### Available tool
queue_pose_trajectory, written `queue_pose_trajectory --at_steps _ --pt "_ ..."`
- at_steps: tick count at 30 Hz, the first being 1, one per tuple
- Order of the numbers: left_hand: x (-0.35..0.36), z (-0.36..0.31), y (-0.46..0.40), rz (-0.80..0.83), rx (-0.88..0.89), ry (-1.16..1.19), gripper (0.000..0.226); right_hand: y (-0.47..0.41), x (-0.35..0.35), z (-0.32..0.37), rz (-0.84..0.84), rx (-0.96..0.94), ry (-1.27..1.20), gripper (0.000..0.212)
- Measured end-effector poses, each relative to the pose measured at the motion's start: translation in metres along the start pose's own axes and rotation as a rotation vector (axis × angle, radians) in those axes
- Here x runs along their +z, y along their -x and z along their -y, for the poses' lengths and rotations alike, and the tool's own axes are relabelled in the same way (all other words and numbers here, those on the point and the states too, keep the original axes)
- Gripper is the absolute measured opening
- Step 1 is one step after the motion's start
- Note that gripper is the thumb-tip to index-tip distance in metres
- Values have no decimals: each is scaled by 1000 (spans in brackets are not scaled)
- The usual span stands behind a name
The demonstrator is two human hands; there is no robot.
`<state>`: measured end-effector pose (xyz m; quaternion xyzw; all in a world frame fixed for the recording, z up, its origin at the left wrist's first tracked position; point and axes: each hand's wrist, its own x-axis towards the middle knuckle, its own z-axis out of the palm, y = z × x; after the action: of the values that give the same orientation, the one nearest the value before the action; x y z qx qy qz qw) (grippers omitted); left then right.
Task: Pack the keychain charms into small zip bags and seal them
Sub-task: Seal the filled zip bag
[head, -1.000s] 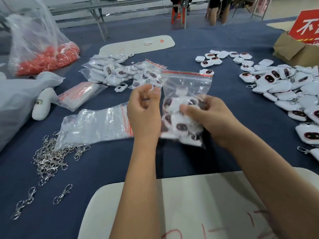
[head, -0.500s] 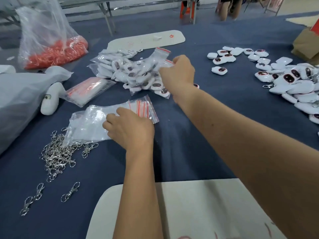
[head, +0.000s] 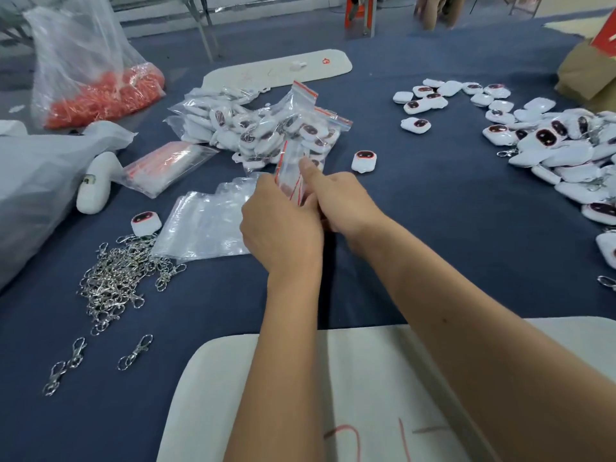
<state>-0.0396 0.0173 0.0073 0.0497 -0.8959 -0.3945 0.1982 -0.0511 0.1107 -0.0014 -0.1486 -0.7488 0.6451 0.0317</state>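
We work on a table under a dark blue cloth, and everything is placed around the stack of empty zip bags lying at its middle. Largest, to the far left of that stack, a big clear sack of orange-red pieces stands slumped; we cannot tell what the pieces are. Far right of the stack spreads the loose heap of white keychain charms, too many to count, probably kept within the right hand's reach as stock. Just behind the stack sits the pile of filled zip bags, which we judge to be finished work pushed aside. Touching the stack's near-left corner lies a tangle of silver clasps, with three strays nearer us. Two single charms lie apart: one at the stack's left corner, one behind and to its right.

Our left hand and right hand meet over the stack's right edge, fingers curled and pinching one empty zip bag, held upright with its red-lined mouth up. It seems we are parting the mouth to load it.
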Motion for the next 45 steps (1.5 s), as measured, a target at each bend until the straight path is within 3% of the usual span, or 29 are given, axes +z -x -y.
queue_pose_trajectory --at_steps 2,5,6,8,10,11,13,15,18,20,23,26,28,33,39,42,45 --pt "1 -2 -1 -28 -45 -2 46 4 -2 6 117 86 -226 55" --pt "-1 -6 0 -174 -81 116 33 14 0 12 254 187 -448 74" --pt "-3 -7 2 -241 -55 166 26 15 1 12 242 174 -444 73" --pt "-4 -9 2 -334 24 202 22 19 1 14 64 53 -272 60" --pt "-1 -10 0 -257 104 129 26 24 -8 16 -250 -113 -54 62" --pt "2 -12 -1 -160 142 85 26 24 -16 16 -336 -133 -62 62" --pt "10 -18 2 61 249 73 29 24 -33 16 -311 -70 -114 60" --pt "18 -24 13 252 375 96 36 31 -51 11 -255 17 -17 53" --pt "29 -28 27 448 422 166 40 42 -78 -4 -288 89 16 45" --pt "37 -28 34 517 375 216 33 51 -91 -11 -291 134 -65 36" --pt "46 -28 41 607 109 359 13 59 -103 -18 -265 100 162 35" --pt "46 -29 39 582 -270 586 14 66 -101 -16 -113 94 362 37" --pt "45 -29 37 569 -348 663 14 70 -98 -16 -32 96 367 32" --pt "47 -32 45 453 -96 480 16 73 -103 -16 33 86 329 21" --pt "48 -36 44 438 -71 646 15 77 -118 -27 108 75 -46 8" --pt "51 -33 44 390 -45 649 21 74 -113 -33 -81 12 -168 8" --pt "52 -31 44 444 -57 639 30 70 -109 -41 -351 -106 -46 15"
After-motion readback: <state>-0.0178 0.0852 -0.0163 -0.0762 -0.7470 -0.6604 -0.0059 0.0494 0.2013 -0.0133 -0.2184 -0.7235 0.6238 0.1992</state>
